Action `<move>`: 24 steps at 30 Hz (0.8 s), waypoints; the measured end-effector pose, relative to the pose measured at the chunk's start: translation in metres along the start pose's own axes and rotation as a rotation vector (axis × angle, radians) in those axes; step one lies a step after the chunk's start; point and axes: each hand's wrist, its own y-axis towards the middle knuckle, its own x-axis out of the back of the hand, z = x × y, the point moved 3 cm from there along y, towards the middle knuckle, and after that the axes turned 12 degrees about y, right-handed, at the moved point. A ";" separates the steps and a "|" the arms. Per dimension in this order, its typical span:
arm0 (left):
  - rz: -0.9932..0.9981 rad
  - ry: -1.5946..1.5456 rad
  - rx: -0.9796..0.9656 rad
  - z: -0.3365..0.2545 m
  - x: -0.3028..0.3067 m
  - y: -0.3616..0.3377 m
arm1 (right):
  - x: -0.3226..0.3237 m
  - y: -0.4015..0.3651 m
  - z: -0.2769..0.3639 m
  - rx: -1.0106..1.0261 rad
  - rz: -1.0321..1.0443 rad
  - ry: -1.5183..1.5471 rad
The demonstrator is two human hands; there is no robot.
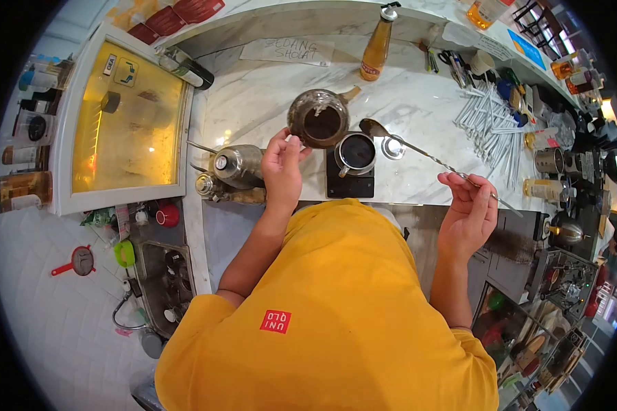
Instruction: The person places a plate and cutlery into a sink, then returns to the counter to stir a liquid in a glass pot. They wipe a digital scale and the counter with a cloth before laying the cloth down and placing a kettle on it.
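My left hand is closed on a round glass pot with dark contents, tilted so that its opening faces me. A pale, wood-coloured piece juts from the pot's far right side. In my right hand a long bar spoon with a twisted stem is pinched between the fingers. The spoon's bowl is above the counter, beside a metal cup of dark liquid. That cup stands on a black scale, just right of the pot. A small silver round item lies under the spoon.
On the marble counter stand an amber bottle at the back and metal flasks to the left. Many white sticks lie at right near pens and tools. A yellow-lit glass door and a sink flank the left.
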 end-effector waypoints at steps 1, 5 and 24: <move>-0.012 -0.009 0.017 0.004 0.002 0.000 | 0.005 -0.002 -0.002 -0.010 -0.007 -0.021; -0.039 -0.038 0.098 0.008 0.005 0.000 | 0.016 -0.018 -0.025 -0.049 0.036 -0.175; -0.018 -0.087 0.072 0.008 0.001 -0.006 | 0.007 -0.001 -0.004 0.019 0.056 -0.210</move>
